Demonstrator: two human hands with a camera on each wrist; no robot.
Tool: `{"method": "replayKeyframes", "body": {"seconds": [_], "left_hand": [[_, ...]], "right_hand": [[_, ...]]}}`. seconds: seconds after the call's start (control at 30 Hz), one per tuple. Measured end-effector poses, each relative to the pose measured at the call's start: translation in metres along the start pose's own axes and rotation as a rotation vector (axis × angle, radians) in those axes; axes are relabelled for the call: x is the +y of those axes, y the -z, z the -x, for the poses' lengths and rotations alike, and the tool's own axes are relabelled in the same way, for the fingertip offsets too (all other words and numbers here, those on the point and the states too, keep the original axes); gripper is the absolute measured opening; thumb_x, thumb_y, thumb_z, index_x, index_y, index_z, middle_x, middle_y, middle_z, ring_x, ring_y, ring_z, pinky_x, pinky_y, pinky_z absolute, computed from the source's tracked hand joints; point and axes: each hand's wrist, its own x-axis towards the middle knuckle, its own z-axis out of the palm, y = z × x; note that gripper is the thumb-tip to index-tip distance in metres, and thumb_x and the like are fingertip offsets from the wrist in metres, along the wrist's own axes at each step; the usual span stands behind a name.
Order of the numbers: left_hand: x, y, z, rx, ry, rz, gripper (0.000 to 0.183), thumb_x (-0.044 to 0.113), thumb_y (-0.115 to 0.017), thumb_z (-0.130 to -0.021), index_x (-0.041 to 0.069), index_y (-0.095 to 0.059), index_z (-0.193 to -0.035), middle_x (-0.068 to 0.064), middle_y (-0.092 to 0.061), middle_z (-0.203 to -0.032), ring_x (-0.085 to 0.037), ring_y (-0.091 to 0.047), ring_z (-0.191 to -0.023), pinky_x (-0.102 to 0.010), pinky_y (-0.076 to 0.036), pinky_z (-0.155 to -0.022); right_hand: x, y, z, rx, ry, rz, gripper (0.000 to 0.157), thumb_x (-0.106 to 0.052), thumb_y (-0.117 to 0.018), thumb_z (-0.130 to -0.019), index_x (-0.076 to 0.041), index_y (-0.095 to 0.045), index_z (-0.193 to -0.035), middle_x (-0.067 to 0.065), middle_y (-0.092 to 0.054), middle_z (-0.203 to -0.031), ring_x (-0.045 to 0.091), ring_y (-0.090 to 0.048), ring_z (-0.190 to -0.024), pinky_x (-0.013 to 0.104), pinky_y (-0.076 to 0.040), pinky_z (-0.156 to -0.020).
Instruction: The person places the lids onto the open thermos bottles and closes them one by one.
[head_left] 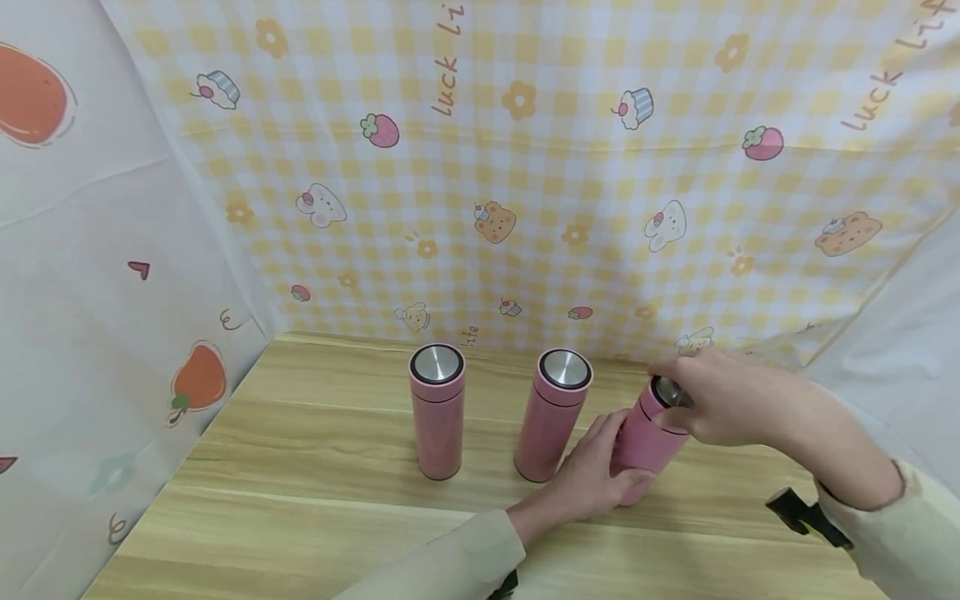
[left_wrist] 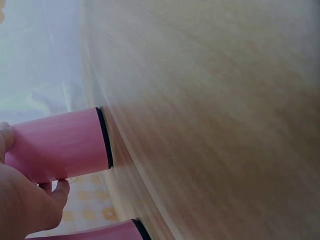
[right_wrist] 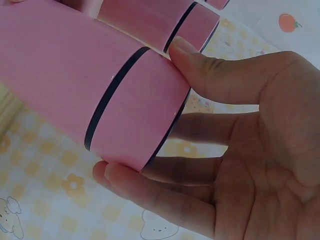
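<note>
In the head view my left hand [head_left: 588,479] grips the body of a pink thermos bottle [head_left: 648,442] at the right. The right hand [head_left: 731,398] holds the same bottle's cap, which has a silver top. In the right wrist view, thumb and fingers lie on opposite sides of the pink cap [right_wrist: 145,110], below which a black ring runs round the bottle. The bottle's black-rimmed base [left_wrist: 104,137] shows in the left wrist view, close to the wood; whether it touches I cannot tell. Left of the hands, a second pink thermos [head_left: 551,421] and a third [head_left: 438,421] stand upright, capped.
The bottles are on a wood-grain table [head_left: 315,450]. Behind it hangs a yellow checked cloth [head_left: 450,183] with cartoon prints, and a white printed cloth [head_left: 135,333] covers the left side. White cloth [head_left: 892,367] also borders the right side.
</note>
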Motion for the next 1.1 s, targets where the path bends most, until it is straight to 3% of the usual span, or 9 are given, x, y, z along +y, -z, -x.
{"method": "replayKeyframes", "body": {"seconds": [0.13,0.27,0.57,0.9,1.03,1.1], "left_hand": [[0.000,0.000,0.000,-0.004,0.004,-0.001,0.070,0.032,-0.073,-0.097,0.021,-0.034,-0.154,0.006,-0.047,-0.133,-0.003,-0.051,-0.115,-0.022,-0.047,-0.096],[-0.001,0.000,0.000,-0.005,0.000,0.002,0.070,0.032,-0.073,-0.096,0.021,-0.035,-0.154,0.005,-0.047,-0.134,-0.003,-0.051,-0.116,-0.022,-0.047,-0.096],[-0.002,0.000,0.000,-0.004,-0.024,-0.003,0.071,0.029,-0.073,-0.097,0.020,-0.034,-0.155,0.004,-0.046,-0.136,-0.003,-0.051,-0.117,-0.021,-0.046,-0.096],[-0.001,0.000,0.000,-0.011,-0.024,0.001,0.071,0.030,-0.072,-0.097,0.020,-0.032,-0.155,0.004,-0.046,-0.135,-0.003,-0.051,-0.118,-0.021,-0.046,-0.097],[0.000,0.000,0.001,-0.005,-0.013,-0.013,0.071,0.031,-0.072,-0.097,0.020,-0.032,-0.155,0.005,-0.046,-0.135,-0.003,-0.050,-0.119,-0.022,-0.045,-0.098],[0.000,-0.001,0.002,-0.002,-0.010,-0.020,0.072,0.033,-0.071,-0.097,0.020,-0.032,-0.155,0.005,-0.046,-0.136,-0.003,-0.050,-0.119,-0.022,-0.045,-0.098]], "right_hand": [[0.000,-0.001,0.000,0.031,0.007,0.021,0.024,-0.023,-0.080,-0.088,-0.015,-0.058,-0.087,-0.009,-0.045,-0.064,0.004,-0.041,-0.051,0.025,-0.035,-0.044],[0.001,-0.003,0.000,0.058,0.015,0.043,0.027,-0.029,-0.081,-0.089,-0.016,-0.057,-0.084,-0.009,-0.042,-0.064,0.004,-0.039,-0.051,0.025,-0.034,-0.045],[0.002,-0.008,0.000,0.093,-0.001,0.060,0.037,-0.035,-0.079,-0.090,-0.002,-0.065,-0.096,-0.007,-0.051,-0.073,0.007,-0.044,-0.056,0.027,-0.040,-0.049],[0.009,-0.010,0.004,0.098,0.002,0.009,0.050,-0.042,-0.077,-0.091,0.001,-0.065,-0.114,-0.010,-0.056,-0.077,0.003,-0.049,-0.059,0.027,-0.045,-0.053],[0.019,-0.009,0.007,0.077,0.053,-0.038,0.055,-0.040,-0.079,-0.090,0.000,-0.062,-0.124,-0.011,-0.061,-0.089,0.002,-0.055,-0.072,0.028,-0.050,-0.059],[0.024,-0.009,0.010,0.084,0.120,-0.043,0.057,-0.036,-0.083,-0.086,-0.002,-0.061,-0.126,-0.010,-0.063,-0.099,0.003,-0.059,-0.081,0.030,-0.054,-0.066]]}}
